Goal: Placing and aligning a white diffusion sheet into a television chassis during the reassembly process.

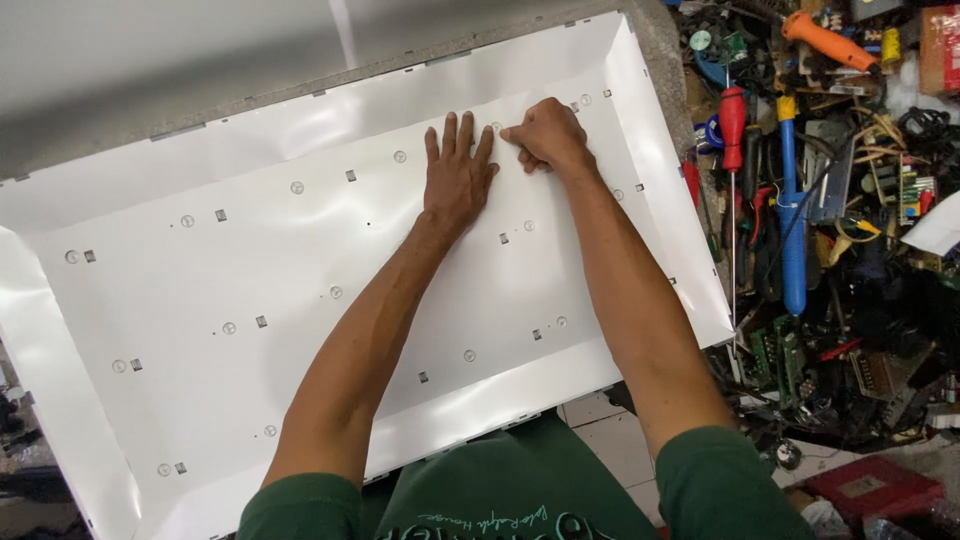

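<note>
A large white reflector sheet lies in a shallow panel tray, dotted with small round lenses and square slots. My left hand lies flat on the sheet near its far edge, fingers together and pointing away from me. Right beside it, my right hand is curled, its fingertips pinching at one small round lens on the sheet. Whether the fingers hold anything is hidden. Both forearms reach out from green sleeves.
To the right is a heap of tools and electronic scrap: a red-handled screwdriver, a blue tool, an orange handle, circuit boards and wires. A red box lies at the lower right. A grey surface lies beyond the panel.
</note>
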